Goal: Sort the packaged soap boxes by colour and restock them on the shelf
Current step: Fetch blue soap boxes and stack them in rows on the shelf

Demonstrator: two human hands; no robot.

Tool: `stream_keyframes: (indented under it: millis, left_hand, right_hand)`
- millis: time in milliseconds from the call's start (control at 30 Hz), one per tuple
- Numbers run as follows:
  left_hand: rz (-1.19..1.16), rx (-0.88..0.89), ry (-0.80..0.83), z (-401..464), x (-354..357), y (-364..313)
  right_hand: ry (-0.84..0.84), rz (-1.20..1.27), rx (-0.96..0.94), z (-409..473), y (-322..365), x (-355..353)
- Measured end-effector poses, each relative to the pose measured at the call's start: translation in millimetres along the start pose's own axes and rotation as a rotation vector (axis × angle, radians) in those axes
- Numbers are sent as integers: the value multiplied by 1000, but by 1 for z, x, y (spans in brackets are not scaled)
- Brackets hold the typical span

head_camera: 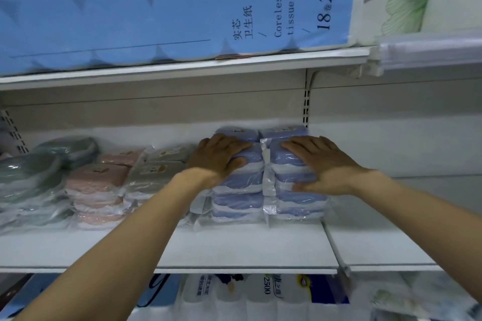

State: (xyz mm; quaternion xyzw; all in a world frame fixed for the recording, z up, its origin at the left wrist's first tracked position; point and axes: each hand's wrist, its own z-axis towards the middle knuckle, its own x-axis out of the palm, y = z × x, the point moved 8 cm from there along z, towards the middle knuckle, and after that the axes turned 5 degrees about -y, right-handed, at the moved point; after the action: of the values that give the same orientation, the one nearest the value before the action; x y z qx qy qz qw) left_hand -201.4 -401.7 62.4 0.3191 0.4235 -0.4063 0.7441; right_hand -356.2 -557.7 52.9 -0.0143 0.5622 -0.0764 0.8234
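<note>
Your left hand (221, 156) and right hand (317, 164) lie flat, apart, pressing two blue stacks (260, 185); slick wrappers could slide off the shelf (234, 250).

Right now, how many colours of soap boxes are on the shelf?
4: green soap boxes far left, pink soap boxes next, grey soap boxes beside them, blue soap boxes under both hands. More may be hidden.
</note>
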Motion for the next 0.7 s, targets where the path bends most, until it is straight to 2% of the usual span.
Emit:
stream_keyframes:
  millis: [67, 167, 400, 567, 633, 700]
  left_hand:
    - [68, -50, -35, -8, -5, -1]
    - [37, -94, -72, -18, -9, -14]
    - [-59, -235, -12, -33, -21, -26]
    - [-76, -220, -94, -90, -29, -38]
    - [-99, -178, -96, -113, -31, -24]
    - [-112, -208, -77, -129, -36, 7]
  right_hand:
    - [16, -85, 13, -4, -1, -2]
    - [-25, -96, 54, -5, 1, -2]
    - [30, -93, 140, -1, 7, -5]
    - [-127, -104, 110, -5, 27, -19]
    - [-168, -65, 71, -2, 45, -22]
    - [-159, -39, 25, 6, 64, -25]
